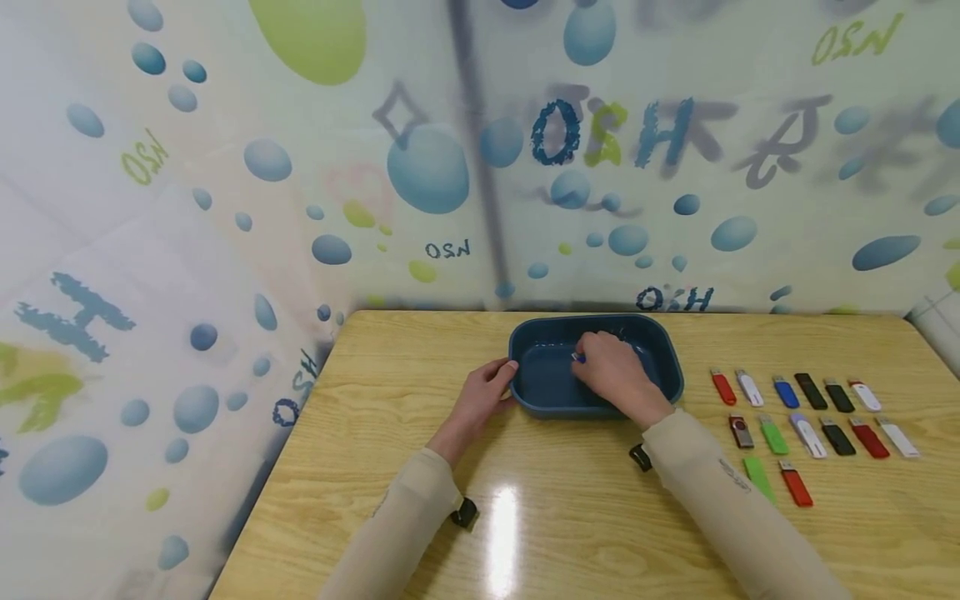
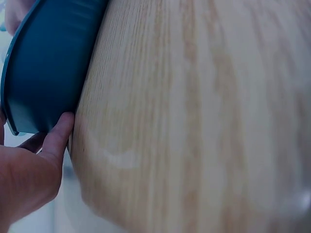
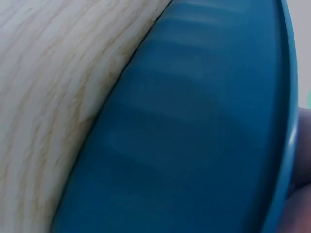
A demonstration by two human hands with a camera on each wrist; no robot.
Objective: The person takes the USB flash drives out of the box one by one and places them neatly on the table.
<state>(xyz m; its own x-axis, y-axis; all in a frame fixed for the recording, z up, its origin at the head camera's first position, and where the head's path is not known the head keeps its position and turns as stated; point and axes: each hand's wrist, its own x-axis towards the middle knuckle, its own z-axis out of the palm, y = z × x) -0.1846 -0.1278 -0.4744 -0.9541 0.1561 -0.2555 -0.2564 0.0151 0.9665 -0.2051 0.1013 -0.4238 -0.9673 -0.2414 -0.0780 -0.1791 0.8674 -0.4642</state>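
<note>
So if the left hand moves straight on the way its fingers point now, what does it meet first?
The left hand already touches it: the outer left wall of the dark blue plastic tray, with the thumb at the rim. Nothing lies between.

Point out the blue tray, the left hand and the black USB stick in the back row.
Blue tray [image 1: 670, 360]: head view, on its right rim.
Left hand [image 1: 483, 393]: head view, back of the hand.
Black USB stick [image 1: 810, 390]: head view, middle of its body.
</note>
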